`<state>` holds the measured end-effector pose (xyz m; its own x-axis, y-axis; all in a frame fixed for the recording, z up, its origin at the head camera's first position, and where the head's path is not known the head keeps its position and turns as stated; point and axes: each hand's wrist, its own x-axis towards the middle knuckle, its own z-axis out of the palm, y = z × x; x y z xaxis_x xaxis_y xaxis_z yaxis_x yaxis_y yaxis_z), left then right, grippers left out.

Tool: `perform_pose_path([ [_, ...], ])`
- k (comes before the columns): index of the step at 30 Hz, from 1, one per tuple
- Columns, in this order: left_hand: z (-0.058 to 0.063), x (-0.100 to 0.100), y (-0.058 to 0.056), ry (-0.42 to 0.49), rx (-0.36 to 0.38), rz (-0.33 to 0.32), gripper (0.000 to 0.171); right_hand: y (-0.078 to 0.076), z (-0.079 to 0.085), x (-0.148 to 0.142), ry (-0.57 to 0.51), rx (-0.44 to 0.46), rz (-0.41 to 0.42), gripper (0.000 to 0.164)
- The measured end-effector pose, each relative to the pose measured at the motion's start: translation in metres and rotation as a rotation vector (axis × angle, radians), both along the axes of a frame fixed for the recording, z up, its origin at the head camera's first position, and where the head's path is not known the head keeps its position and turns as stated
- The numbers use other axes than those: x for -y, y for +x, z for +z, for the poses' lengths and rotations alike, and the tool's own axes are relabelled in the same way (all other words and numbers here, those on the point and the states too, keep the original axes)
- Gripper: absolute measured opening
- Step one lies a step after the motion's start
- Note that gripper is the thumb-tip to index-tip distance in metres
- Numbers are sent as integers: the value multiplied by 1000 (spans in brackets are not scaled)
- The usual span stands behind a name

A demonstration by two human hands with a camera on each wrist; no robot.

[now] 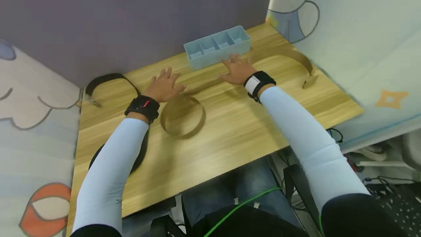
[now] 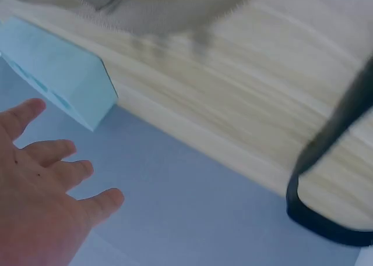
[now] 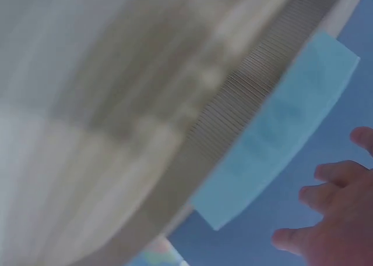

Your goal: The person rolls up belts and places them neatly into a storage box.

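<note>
My left hand [image 1: 164, 86], fingers spread, is over the table between a black belt [image 1: 106, 78] and a coiled tan belt [image 1: 202, 120]. The black belt curves up at the back left, and part of it lies hidden under my left forearm. From its coil, the tan belt runs behind my right hand [image 1: 239, 70] and bends round at the far right. That hand also has its fingers spread, just in front of a light blue divided box [image 1: 218, 50]. The right wrist view shows the tan belt's ribbed surface [image 3: 233, 103] alongside the box. Neither hand grips anything.
The wood-grain table [image 1: 210, 156] meets a grey-purple wall panel [image 1: 131, 17] at the back. Printed curtains [image 1: 361, 46] stand on both sides. A green cable [image 1: 243, 207] crosses the person's lap below the table's front edge.
</note>
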<state>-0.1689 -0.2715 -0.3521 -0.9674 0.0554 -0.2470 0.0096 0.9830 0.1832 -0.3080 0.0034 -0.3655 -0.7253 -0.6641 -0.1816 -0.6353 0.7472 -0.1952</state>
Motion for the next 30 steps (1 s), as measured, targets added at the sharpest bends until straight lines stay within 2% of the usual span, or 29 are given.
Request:
perform_pose_path([
  [2, 7, -14, -16, -50, -10, -22, 74, -9, 7, -18, -10, -1, -23, 85],
  [4, 13, -22, -23, -99, -12, -29, 74, -14, 17, -27, -12, -5, -24, 84],
  [6, 18, -23, -28, -158, -9, -8, 77, -18, 27, -30, -5, -43, -13, 84],
  [9, 30, -13, -33, -202, -5, 114, 81, -28, 42, -33, -7, -80, -16, 84],
  [13, 45, 5, -43, -183, 19, 287, 85, -40, 57, -38, -37, -107, -57, 85],
  [16, 44, 8, -48, -173, 38, 325, 88, -43, 61, -39, -48, -100, -61, 85],
  [17, 41, 6, -48, -184, 35, 312, 87, -43, 60, -38, -48, -98, -56, 85],
  [19, 32, -2, -49, -199, 13, 240, 83, -41, 58, -34, -46, -98, -45, 84],
  [22, 7, -23, -48, -201, -81, 28, 67, -41, 51, -26, -44, -104, -17, 83],
  [24, -13, -39, -47, -186, -141, -130, 59, -40, 45, -18, -32, -119, 5, 83],
  [26, -33, -54, -45, -186, -200, -253, 51, -40, 37, -9, -16, -135, 33, 83],
  [28, -48, -66, -43, -204, -226, -323, 44, -37, 29, 0, 2, -155, 67, 83],
  [30, -58, -74, -42, -245, -245, -360, 36, -34, 20, 9, 15, -169, 111, 82],
])
